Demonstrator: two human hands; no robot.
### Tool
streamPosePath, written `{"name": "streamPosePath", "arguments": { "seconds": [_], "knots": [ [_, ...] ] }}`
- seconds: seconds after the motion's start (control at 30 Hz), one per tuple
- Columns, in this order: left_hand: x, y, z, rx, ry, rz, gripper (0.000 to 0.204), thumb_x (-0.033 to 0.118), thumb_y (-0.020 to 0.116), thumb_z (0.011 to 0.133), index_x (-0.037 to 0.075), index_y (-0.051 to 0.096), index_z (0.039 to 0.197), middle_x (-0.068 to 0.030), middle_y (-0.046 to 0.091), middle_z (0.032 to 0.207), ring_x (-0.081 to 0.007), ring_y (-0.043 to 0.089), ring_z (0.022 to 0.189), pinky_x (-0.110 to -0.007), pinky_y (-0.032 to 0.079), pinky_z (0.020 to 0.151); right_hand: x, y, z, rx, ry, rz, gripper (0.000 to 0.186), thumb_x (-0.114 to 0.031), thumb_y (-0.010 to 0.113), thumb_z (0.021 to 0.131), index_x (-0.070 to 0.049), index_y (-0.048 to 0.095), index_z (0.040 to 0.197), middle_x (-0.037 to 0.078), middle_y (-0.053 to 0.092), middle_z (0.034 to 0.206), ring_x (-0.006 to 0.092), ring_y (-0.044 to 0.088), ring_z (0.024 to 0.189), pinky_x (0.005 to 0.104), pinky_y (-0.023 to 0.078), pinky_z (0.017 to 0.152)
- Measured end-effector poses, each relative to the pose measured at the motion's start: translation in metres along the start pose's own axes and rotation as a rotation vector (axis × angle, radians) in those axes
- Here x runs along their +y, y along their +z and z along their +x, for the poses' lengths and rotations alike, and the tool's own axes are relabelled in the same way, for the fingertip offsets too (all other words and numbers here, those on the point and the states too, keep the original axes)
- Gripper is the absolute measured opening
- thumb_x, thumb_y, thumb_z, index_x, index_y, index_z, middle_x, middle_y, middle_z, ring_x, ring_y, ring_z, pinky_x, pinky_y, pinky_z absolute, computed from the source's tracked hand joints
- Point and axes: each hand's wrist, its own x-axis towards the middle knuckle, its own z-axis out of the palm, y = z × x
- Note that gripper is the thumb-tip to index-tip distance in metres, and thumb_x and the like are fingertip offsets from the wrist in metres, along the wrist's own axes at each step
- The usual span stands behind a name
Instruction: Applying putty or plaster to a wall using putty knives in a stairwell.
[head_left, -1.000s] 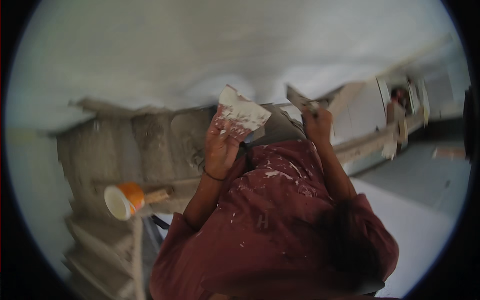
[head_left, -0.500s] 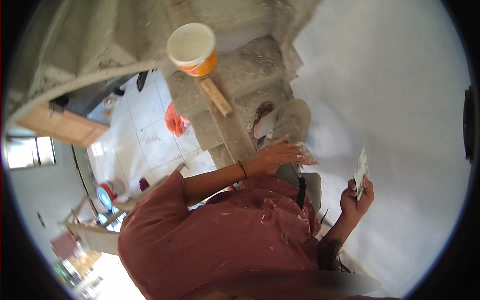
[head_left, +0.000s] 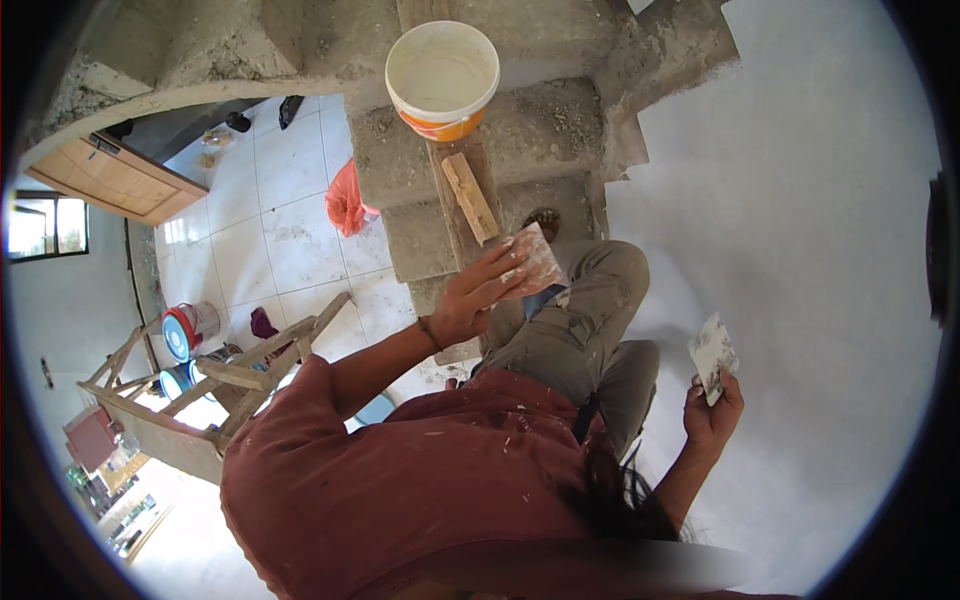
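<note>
My left hand is closed on a flat, squarish pinkish plate smeared with white paste, its face turned up. The plate is over my bent leg, close to a short wooden block. On the right, my right hand grips a thin scraper coated in white and grey paste. Its blade points away from me, in front of the pale wall; I cannot tell whether it touches. Ahead, a white and orange bucket with pale material inside stands on the stairs.
Rough concrete steps rise ahead, with a plank lying along them beneath the block. Lower left, on the tiled floor, are a red plastic bag, a wooden trestle and a red and white bucket.
My left hand has moved left and ahead, turning the plate's face into view. The scraper in my right hand has turned to show more of its blade. The whole view has shifted.
</note>
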Motion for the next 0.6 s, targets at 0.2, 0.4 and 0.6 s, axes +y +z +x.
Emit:
{"name": "streamPosePath", "arguments": {
  "seconds": [0.2,0.4,0.6],
  "knots": [
    [0.013,-0.042,0.026,0.122,0.115,0.118,0.045,-0.01,0.054,0.077,-0.004,0.059,0.121,-0.0239,0.056,0.129,-0.0453,0.048,0.126,-0.051,0.041,0.106,-0.011,-0.051,-0.015,-0.12,-0.124,-0.028,0.031,-0.012,0.059,0.088,-0.005,0.055,0.119,0.006,0.066,0.106,0.0179,0.063,0.089,0.0293,0.049,0.067],
    [0.023,-0.043,0.02,0.225,0.151,0.226,0.048,-0.011,0.052,0.075,-0.004,0.058,0.122,-0.0226,0.056,0.131,-0.0452,0.049,0.126,-0.05,0.041,0.105,-0.012,-0.067,-0.031,-0.005,-0.249,0.036,0.023,-0.012,0.057,0.091,-0.005,0.059,0.113,0.007,0.068,0.095,0.0196,0.064,0.076,0.0286,0.055,0.064],
    [0.024,-0.018,-0.036,0.579,-0.238,0.188,0.059,-0.018,0.038,0.074,-0.001,0.056,0.128,-0.0185,0.057,0.132,-0.0307,0.051,0.129,-0.037,0.041,0.105,-0.061,-0.057,-0.068,-0.321,-0.471,-0.166,0.046,-0.012,0.059,0.088,-0.003,0.047,0.131,0.011,0.061,0.118,0.0211,0.064,0.094,0.0314,0.055,0.07]
  ]
}}
